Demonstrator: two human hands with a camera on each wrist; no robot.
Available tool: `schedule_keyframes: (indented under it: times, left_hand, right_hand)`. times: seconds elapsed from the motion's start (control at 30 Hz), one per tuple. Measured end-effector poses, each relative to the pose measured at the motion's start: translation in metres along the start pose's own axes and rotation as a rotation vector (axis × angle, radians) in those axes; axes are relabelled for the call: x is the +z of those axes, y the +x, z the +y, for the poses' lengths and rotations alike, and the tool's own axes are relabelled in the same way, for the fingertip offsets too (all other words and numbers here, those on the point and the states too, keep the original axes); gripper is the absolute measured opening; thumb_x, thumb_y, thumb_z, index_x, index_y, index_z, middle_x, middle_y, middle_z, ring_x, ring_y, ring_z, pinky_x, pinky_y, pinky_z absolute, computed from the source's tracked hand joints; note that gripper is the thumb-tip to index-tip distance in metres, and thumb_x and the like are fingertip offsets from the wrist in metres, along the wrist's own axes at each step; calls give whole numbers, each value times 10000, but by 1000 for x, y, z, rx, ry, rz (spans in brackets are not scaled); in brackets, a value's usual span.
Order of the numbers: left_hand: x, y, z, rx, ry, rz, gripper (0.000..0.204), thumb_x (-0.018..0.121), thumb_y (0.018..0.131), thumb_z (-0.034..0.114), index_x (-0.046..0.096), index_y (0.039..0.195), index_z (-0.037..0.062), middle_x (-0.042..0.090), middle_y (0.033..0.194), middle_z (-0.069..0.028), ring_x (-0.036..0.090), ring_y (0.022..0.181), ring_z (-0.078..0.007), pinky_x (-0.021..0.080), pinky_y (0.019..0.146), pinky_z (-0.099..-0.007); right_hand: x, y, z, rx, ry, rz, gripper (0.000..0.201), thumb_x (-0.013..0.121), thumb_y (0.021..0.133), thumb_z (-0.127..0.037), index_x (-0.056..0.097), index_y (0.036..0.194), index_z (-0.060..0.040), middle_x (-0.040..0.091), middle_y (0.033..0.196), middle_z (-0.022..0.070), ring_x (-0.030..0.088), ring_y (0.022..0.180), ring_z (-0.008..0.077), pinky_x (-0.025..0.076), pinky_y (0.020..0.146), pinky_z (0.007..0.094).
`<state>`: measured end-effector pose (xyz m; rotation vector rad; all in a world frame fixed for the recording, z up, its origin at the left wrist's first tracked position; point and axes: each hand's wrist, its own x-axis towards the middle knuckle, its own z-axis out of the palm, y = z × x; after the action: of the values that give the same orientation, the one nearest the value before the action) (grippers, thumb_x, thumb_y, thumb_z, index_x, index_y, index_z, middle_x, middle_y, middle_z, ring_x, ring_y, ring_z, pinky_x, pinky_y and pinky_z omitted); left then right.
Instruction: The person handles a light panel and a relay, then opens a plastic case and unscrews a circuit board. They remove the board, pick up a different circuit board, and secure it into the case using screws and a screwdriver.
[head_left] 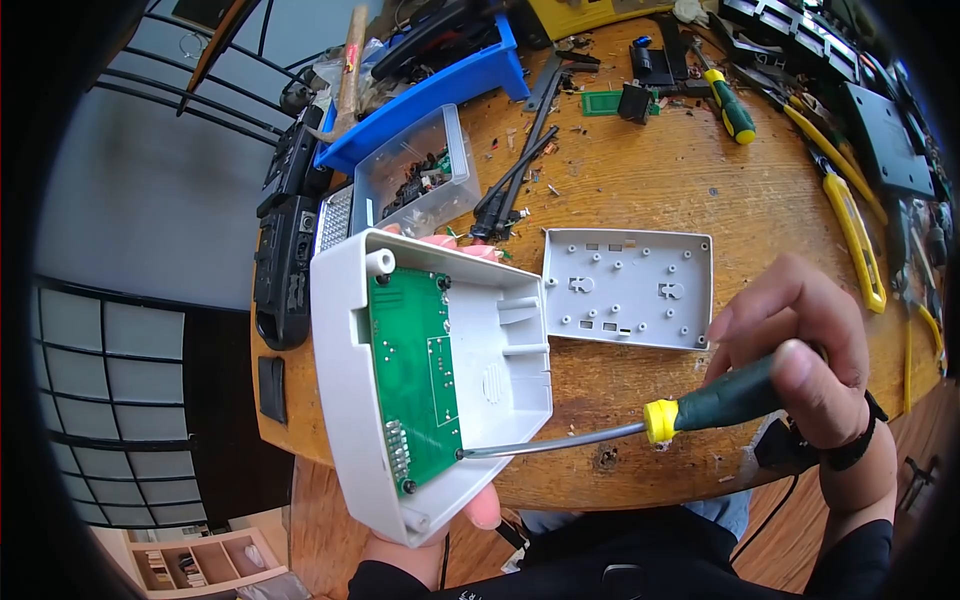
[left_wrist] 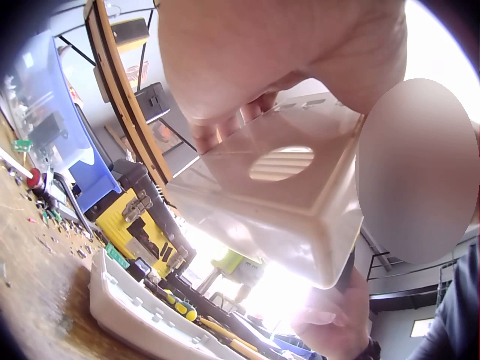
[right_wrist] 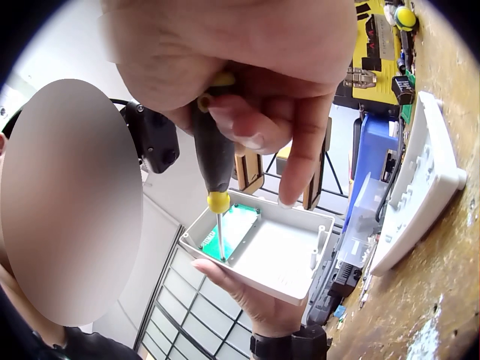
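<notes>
White plastic forms the deep case (head_left: pixel 345 400), which is held up over the near edge of the wooden counter (head_left: pixel 640 180) by the left hand (left_wrist: pixel 277 60). It is grasped by its sides, with the thumb seen at one side and the other fingers at the opposite one, and its open side is tilted toward the head camera. Inside it, a green circuit board (head_left: pixel 410 370) is seated along one side, with dark screws (head_left: pixel 445 283) at its corners. Vent slots and pale posts can be seen in the rest of the case.

A screwdriver (head_left: pixel 660 422) with a dark green and yellow handle is gripped by the right hand (head_left: pixel 840 330), the fingers curled round the handle. Its long shaft is laid across the case rim in the head view, and its tip is set at the board's corner nearest the right hand.

On the counter just beyond the case, a shallow white cover (head_left: pixel 630 290) is laid with its studded inside facing up. Farther back, a clear box (head_left: pixel 458 150) of small parts is placed beside a blue tray (head_left: pixel 425 95). Toward the right, another screwdriver (head_left: pixel 735 110) and a yellow knife (head_left: pixel 850 235) are set down.
</notes>
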<state>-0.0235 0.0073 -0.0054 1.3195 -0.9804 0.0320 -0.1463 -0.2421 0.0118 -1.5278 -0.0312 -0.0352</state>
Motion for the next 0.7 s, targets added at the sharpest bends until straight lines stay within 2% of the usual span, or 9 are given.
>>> schedule_keyframes:
  times: [0.07,0.17,0.27,0.5,0.7]
  left_hand:
    - [2,3,-1,35,-24,-38,1531,849,313,711,123,1495,64,399,1390,-133,466,1258,-357,374,1092,-540]
    - [7,2,0,55,-40,-74,1532,844,314,716,120,1497,65,401,1389,-132,465,1259,-357,374,1093,-536]
    - [7,3,1,16,-39,-55,1525,845,318,713,123,1497,68,398,1392,-131,462,1263,-354,372,1094,-532]
    - [5,-7,5,-103,-25,-4,1510,846,327,705,131,1497,73,393,1401,-129,453,1273,-347,367,1098,-523]
    - [4,-11,8,-172,-9,26,1497,847,335,698,138,1497,77,389,1409,-127,445,1282,-340,363,1101,-515]
  right_hand:
    - [1,1,3,-35,53,28,549,623,822,-498,516,1004,9,463,581,0,572,582,133,560,600,309]
    - [2,1,11,-76,159,67,496,707,776,-407,515,1004,-10,438,577,-13,475,516,84,555,586,293]
    - [1,0,12,-61,172,112,498,695,789,-425,504,1002,-18,424,572,-20,475,512,80,549,566,284]
    - [1,-1,19,-155,246,179,482,674,821,-436,474,993,-32,400,561,-24,441,481,81,536,538,277]
    - [5,-4,12,-130,259,145,504,685,827,-457,458,980,-33,424,588,-2,460,501,103,535,535,295]
